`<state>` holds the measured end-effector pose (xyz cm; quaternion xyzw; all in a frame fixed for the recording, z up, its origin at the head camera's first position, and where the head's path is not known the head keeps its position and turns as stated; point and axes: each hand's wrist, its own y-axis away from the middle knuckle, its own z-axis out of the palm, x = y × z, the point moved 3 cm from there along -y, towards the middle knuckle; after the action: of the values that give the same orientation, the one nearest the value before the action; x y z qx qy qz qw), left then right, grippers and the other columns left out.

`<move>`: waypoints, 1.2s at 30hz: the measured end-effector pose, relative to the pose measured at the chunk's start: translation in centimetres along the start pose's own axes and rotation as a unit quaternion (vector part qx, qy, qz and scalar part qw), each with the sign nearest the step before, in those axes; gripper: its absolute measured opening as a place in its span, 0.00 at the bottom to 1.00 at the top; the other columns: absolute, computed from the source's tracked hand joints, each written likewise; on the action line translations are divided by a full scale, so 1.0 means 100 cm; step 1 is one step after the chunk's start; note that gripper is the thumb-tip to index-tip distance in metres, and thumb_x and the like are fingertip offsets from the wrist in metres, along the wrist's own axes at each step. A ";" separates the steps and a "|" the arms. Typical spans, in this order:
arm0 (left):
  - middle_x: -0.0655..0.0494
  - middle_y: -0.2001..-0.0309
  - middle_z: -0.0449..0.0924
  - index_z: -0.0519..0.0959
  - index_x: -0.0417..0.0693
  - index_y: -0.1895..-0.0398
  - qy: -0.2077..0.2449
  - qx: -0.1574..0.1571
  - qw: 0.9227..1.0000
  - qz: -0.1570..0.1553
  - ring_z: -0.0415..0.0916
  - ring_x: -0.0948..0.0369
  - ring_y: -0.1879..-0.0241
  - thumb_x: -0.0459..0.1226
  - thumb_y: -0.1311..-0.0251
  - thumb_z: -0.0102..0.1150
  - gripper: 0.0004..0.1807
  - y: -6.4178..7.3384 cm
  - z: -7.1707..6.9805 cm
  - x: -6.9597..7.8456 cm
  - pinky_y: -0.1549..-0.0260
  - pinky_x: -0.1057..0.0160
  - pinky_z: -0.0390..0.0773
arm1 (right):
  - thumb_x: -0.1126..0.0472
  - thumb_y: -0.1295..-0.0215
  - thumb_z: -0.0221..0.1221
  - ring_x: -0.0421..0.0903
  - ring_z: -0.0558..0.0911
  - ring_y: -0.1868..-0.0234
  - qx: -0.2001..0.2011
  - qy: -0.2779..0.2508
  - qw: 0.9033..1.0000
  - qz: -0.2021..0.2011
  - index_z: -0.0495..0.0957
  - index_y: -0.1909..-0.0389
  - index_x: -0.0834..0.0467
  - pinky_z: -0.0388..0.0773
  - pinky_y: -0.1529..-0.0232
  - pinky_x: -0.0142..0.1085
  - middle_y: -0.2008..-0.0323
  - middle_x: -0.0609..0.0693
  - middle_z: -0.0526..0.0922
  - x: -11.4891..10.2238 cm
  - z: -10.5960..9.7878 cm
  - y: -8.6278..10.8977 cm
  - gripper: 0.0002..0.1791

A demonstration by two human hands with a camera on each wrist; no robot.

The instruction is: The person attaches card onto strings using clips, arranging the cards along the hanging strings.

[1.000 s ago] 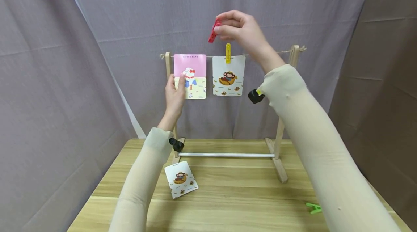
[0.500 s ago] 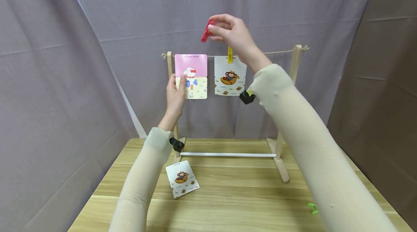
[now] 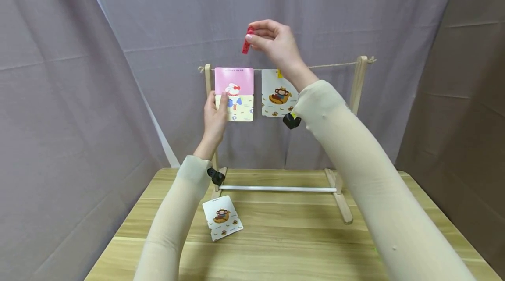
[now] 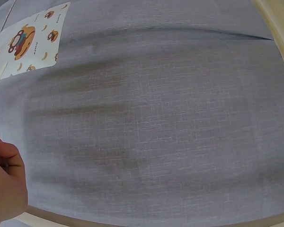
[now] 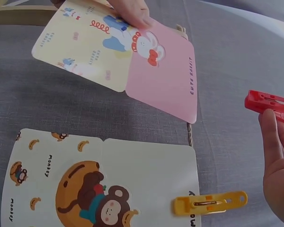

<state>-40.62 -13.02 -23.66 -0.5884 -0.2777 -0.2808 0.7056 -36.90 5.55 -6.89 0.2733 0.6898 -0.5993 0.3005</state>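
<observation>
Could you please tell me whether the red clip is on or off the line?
Off: the right grip holds the red clip above the line, with a visible gap between them.

- Head cam: farthest back, looks fwd & down; table (image 3: 284, 246) at 6 o'clock, rack (image 3: 358, 83) mid-pic.
- L wrist cam: nearer, faces grey curtain (image 4: 156, 118), pic turned sideways; L hand (image 4: 7, 184) at 8.
- R wrist cam: close up, sideways too; rabbit card (image 5: 161, 71) at 11, R hand (image 5: 279, 163) at 4.
- Shared: hung monkey card (image 5: 142, 163) in all 3; rabbit card in head & R.
</observation>
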 end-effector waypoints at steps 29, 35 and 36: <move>0.54 0.66 0.81 0.73 0.44 0.53 -0.002 -0.003 1.000 0.015 0.80 0.62 0.70 0.46 0.24 0.52 0.13 0.002 -0.004 0.001 0.73 0.67 0.80 | 0.70 0.39 0.69 0.45 0.85 0.60 0.028 -0.037 0.998 0.029 0.84 0.54 0.65 0.81 0.49 0.35 0.65 0.51 0.87 0.009 0.011 -0.007 0.12; 0.54 0.66 0.81 0.73 0.43 0.51 -0.014 0.000 1.000 0.011 0.80 0.62 0.70 0.45 0.24 0.51 0.14 0.004 -0.007 0.001 0.73 0.68 0.80 | 0.68 0.38 0.69 0.46 0.85 0.57 0.026 -0.025 0.999 0.035 0.84 0.55 0.64 0.80 0.48 0.34 0.63 0.52 0.87 0.013 0.013 -0.007 0.11; 0.54 0.66 0.81 0.73 0.43 0.50 -0.016 0.001 1.000 0.009 0.80 0.63 0.70 0.45 0.24 0.51 0.14 0.005 -0.008 0.000 0.73 0.68 0.80 | 0.68 0.37 0.68 0.46 0.85 0.57 0.023 -0.023 0.999 0.035 0.84 0.55 0.63 0.80 0.48 0.34 0.62 0.52 0.87 0.014 0.013 -0.006 0.10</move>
<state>-40.20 -13.73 -24.10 -0.5947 -0.2836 -0.2646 0.7042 -38.20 4.16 -7.66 0.2900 0.6586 -0.6107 0.3304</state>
